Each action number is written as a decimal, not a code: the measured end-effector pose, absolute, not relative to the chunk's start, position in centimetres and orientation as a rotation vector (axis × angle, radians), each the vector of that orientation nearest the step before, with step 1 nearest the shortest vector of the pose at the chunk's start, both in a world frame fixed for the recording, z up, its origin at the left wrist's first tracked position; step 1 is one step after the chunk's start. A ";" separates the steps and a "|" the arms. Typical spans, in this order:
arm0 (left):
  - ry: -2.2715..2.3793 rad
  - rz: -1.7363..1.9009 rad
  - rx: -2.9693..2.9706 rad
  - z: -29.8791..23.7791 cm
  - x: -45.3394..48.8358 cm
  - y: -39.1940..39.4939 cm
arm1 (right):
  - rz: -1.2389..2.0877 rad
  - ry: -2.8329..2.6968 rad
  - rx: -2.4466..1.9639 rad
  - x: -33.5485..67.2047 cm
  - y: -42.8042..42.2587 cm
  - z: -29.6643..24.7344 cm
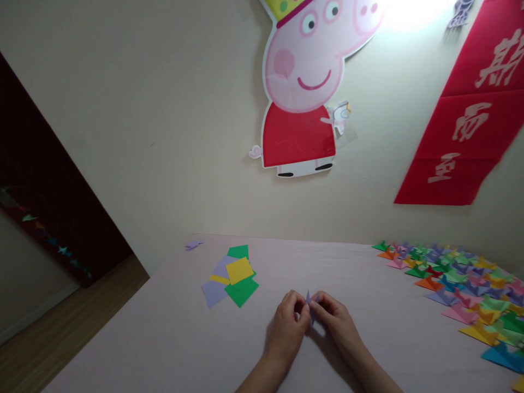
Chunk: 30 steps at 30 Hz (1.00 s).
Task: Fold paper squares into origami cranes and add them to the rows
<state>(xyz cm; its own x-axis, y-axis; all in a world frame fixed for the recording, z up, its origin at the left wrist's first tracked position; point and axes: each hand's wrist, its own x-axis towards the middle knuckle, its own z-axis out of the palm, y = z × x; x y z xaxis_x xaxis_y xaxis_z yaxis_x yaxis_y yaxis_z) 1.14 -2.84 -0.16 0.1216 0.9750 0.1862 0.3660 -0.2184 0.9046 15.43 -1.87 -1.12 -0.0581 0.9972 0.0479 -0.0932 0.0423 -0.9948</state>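
Both of my hands meet over the pale pink table, pinching a small purple folded paper piece between them. My left hand grips its left side with fingers curled. My right hand holds its right side, fingers pressed together. The paper's pointed tips stick up between my thumbs. To the left lies a loose pile of flat paper squares in green, yellow and lilac.
Several finished folded paper figures in many colours cover the table's right side. One small lilac folded piece sits at the far left edge. A cartoon pig cut-out and a red banner hang on the wall. Wooden floor lies left.
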 end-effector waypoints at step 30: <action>1.259 1.041 1.829 0.0 1.3 -2.8 | 1.222 -1.054 -1.051 16.0 -1.6 -2.1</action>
